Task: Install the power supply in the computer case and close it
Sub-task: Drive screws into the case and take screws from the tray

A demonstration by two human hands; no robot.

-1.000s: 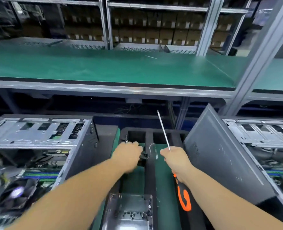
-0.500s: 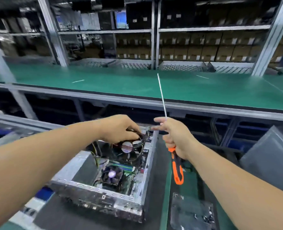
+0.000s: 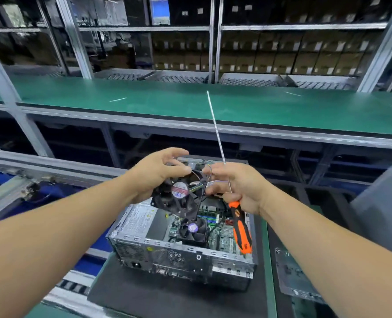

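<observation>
Two bare hands above open computer case [image 3: 186, 251] on table. Left hand [image 3: 156, 175] grip curled round black fan [image 3: 179, 198]. Right hand [image 3: 238, 187] grip holds orange-handled screwdriver [image 3: 241, 228], shaft pointing up, fingertips pinching fan wires. Power supply [image 3: 137, 222] sits inside case, left side.

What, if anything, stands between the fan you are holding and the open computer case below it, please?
Nothing visible does. The left hand holds the black fan directly above the open computer case; the right hand grips the screwdriver off to the side.
</observation>
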